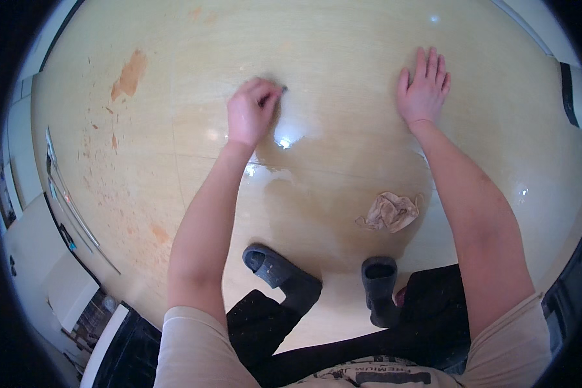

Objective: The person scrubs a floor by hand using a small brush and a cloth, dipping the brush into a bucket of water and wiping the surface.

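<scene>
My left hand (253, 110) is closed on a small dark object (284, 89), whose tip shows past the fingers at the surface of the pale, wet floor (330, 111). What the object is, I cannot tell. To the right, my right hand (423, 89) lies palm down and flat on the floor, fingers spread a little, holding nothing. A crumpled, damp-looking beige cloth (392, 212) lies between my right forearm and my slippers.
Dark slippers (266, 264) are on my feet at the bottom. Reddish-brown stains (130, 75) and specks mark the left part of the floor. Thin metal strips (75, 213) lie near the left edge, beside white panels (34, 247). Wet patches reflect light around the middle.
</scene>
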Demonstrator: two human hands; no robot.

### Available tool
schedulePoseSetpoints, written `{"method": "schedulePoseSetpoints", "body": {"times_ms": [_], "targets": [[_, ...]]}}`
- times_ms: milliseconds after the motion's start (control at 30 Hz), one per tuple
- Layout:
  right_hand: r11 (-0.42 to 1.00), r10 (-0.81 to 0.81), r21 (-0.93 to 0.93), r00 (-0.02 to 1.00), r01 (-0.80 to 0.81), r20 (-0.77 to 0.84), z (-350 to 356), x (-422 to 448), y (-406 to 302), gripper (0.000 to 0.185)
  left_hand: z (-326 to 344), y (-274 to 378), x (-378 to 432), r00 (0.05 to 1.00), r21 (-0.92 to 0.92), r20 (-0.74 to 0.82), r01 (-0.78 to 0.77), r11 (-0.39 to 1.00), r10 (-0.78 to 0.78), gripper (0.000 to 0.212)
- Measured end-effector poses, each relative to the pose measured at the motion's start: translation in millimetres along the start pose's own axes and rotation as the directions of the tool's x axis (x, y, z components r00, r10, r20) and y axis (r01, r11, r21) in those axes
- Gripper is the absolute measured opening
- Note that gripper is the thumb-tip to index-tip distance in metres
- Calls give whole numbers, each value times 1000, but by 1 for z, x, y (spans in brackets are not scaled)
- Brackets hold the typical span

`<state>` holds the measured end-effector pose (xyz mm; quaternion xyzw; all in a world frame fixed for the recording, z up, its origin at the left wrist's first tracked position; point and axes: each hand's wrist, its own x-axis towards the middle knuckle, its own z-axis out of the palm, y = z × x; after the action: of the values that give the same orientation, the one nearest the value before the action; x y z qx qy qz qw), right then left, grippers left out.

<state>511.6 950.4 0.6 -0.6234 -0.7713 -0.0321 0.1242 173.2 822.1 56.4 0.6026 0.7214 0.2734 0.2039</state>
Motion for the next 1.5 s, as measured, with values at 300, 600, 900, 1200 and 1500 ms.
{"method": "schedulePoseSetpoints", "body": {"times_ms": [300,600,900,1200,1500], "targets": [[1000,1,14,1000,-1,0,-1,1,-2,63,0,5,4,998,-71,-27,54,996,-56,3],[1000,9,18,1000,-10,18,-4,2,-10,63,-6,-20,21,922,-98,-251,278,956,-294,5],[1000,16,24,1000,-17,23,-3,0,-4,63,31,31,8,902,-300,-193,321,898,-386,4],[1000,20,14,1000,-21,23,-3,0,-5,64,37,32,13,917,-239,-261,243,940,-303,6],[1000,20,23,1000,-21,8,-3,2,0,64,42,35,0,997,-96,-62,38,995,-44,2]]}}
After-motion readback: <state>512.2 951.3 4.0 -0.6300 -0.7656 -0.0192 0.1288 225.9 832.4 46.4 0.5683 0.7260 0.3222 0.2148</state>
